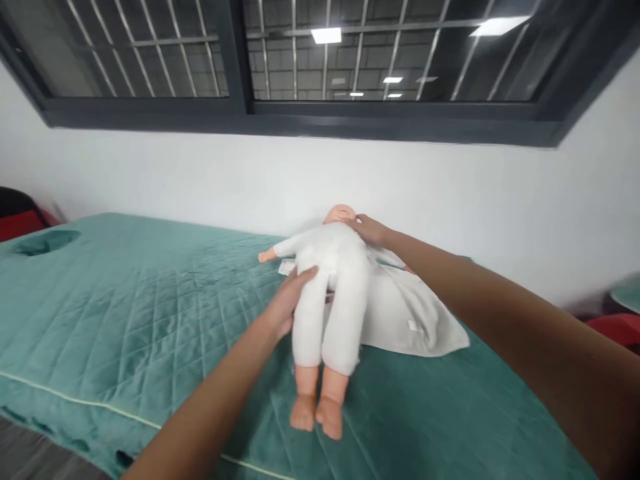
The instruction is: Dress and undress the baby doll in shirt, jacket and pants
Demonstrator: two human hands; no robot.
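A baby doll [334, 280] in a white one-piece suit lies face up on a green quilted bed [130, 313], head toward the wall, bare feet toward me. My left hand [290, 297] grips the doll at its hip and upper leg, fingers curled under it. My right hand [369, 230] cups the doll's shoulder and neck beside the head. A white cloth [410, 313] lies spread on the bed under and to the right of the doll.
The bed stands against a white wall [200, 180] under a dark-framed barred window [300, 67]. A round face hole [45, 241] is in the bed's far left end. Red objects sit at the left edge [15, 223] and right edge [617, 328].
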